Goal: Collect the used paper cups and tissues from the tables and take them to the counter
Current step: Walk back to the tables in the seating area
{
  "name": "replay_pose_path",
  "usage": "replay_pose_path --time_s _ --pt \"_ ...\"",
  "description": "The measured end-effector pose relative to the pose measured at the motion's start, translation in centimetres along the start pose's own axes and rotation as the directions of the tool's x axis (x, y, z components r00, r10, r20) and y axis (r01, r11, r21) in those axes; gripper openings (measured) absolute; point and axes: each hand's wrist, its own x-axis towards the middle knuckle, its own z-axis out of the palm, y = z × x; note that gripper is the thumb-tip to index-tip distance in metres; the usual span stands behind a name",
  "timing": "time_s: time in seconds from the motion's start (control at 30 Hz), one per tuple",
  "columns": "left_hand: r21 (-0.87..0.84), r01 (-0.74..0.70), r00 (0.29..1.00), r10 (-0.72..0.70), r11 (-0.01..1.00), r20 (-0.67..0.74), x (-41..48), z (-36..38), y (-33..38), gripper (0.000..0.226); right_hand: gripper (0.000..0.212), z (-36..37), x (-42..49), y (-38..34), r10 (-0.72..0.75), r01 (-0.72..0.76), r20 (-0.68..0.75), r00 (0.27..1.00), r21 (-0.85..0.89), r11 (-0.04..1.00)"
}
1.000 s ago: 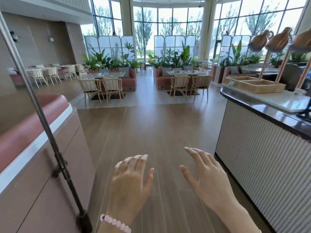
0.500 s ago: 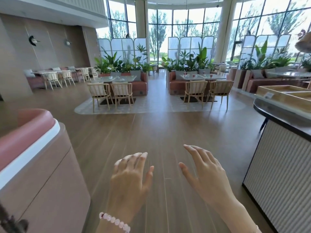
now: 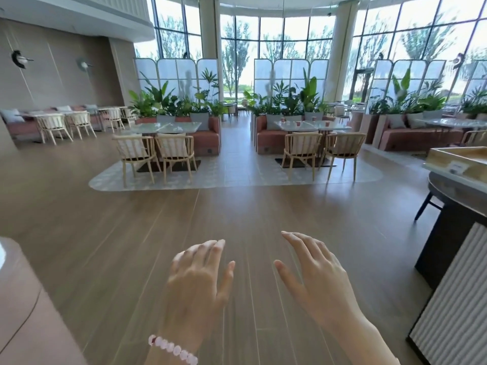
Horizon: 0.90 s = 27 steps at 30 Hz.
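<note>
Fingers (image 3: pixel 295 239) on your left hand (image 3: pixel 195 283) and right hand (image 3: pixel 319 275) are staying spread and empty while you are walking forward. The counter surface (image 3: pixel 448 185) is sliding off to your right. Red paper cups (image 3: pixel 297 123) are waiting on the far surface (image 3: pixel 337 126), now drawing nearer. Tissues are too small to make out. You are still approaching; nothing is being collected yet.

left hand (image 3: pixel 196 279), right hand (image 3: pixel 317 270), empty, fingers relaxed

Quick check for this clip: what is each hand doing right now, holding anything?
Left hand: open, fingers relaxed, holding nothing.
Right hand: open, fingers spread, holding nothing.
</note>
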Motion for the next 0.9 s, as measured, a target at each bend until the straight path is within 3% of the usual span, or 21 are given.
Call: replay_pose_path --time_s 0.4,0.9 --pt "-0.024 -0.034 0.999 0.035 0.999 0.033 21.8 13.4 -9.6 0.047 0.06 12.4 23.3 4.5 0.035 -0.035 -0.016 0.999 -0.02 0.999" --pt "0.007 -0.032 0.999 0.032 0.999 0.044 50.9 36.2 -16.0 0.046 0.059 27.8 54.4 18.4 0.021 -0.021 -0.011 1.0 -0.016 1.0"
